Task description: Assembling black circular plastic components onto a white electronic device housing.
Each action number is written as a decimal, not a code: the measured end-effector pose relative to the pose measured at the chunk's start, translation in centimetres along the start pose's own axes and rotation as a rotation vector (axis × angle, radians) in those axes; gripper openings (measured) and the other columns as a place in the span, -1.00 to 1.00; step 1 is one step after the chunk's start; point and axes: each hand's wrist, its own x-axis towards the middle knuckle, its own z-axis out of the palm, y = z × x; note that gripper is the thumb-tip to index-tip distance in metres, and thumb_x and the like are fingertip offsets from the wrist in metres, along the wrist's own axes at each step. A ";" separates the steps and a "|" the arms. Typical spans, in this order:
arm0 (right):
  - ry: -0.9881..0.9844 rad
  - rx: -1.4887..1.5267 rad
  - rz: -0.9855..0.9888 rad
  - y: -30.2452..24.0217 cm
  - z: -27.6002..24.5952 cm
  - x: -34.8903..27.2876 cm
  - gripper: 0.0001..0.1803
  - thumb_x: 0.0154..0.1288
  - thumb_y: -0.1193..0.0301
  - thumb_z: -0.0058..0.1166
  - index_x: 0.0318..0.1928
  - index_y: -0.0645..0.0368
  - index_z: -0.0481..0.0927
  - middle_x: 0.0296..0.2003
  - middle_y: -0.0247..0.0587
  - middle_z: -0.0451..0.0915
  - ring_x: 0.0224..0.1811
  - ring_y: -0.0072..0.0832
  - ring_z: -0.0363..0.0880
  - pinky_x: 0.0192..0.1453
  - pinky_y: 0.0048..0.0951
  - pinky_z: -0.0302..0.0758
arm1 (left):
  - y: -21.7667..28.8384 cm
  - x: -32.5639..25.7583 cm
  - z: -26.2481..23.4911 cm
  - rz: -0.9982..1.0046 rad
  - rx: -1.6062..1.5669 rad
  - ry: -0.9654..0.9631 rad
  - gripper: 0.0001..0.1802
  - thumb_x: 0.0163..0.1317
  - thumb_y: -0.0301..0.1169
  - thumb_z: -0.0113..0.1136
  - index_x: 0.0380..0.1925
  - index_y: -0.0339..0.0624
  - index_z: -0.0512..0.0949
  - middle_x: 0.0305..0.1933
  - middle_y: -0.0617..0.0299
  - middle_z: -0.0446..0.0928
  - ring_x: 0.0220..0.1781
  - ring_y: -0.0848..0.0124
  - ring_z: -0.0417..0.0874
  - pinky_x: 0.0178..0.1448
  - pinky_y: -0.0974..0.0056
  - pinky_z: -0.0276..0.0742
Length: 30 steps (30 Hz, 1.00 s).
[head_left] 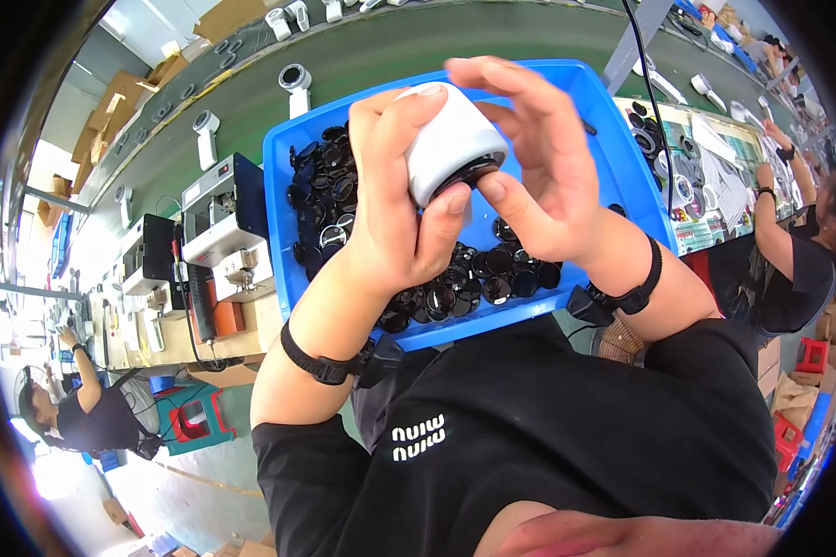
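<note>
My left hand (395,209) grips a white rounded housing (450,139) with a black round face at its lower end. My right hand (539,158) is at the same housing, thumb and fingers touching its black face and side. Both hands hover above a blue plastic bin (613,158) that holds several black round discs (478,274). Both wrists wear black bands.
A green conveyor belt (381,51) beyond the bin carries white camera-like units (295,85). A white and black bench machine (223,227) stands left of the bin. One person works at the right bench (794,255), another at the far left (79,408). Red and teal stools (190,418) stand below.
</note>
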 end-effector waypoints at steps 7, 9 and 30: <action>-0.228 -0.244 -0.107 -0.3 -1.7 0.8 -0.40 0.46 0.34 0.06 0.41 0.41 0.41 0.21 0.17 0.54 0.23 -0.04 0.56 0.27 -0.20 0.54 | 0.6 -0.2 0.2 -0.203 -0.149 -0.054 -0.40 0.48 -0.29 0.07 0.40 -0.38 0.22 0.25 -0.10 0.39 0.08 0.14 0.40 0.25 0.06 0.39; -0.221 -0.265 -0.101 -0.2 -1.8 0.8 -0.40 0.46 0.32 0.08 0.40 0.39 0.43 0.17 0.15 0.56 0.19 -0.08 0.58 0.22 -0.23 0.57 | 0.6 -0.3 0.4 -0.242 -0.185 -0.068 -0.42 0.51 -0.29 0.03 0.40 -0.36 0.22 0.26 -0.09 0.38 0.11 0.18 0.43 0.26 0.09 0.41; -0.177 0.297 1.126 4.0 -0.8 -0.6 -0.56 0.44 0.34 0.24 0.21 0.31 0.53 -0.20 -0.22 0.71 -0.37 -0.56 0.69 -0.34 -0.55 0.58 | -8.3 -2.0 -1.2 -0.742 -0.318 0.137 -0.09 0.43 -0.31 0.14 0.59 -0.36 -0.14 0.37 -0.27 0.36 0.39 -0.13 0.48 0.46 0.06 0.41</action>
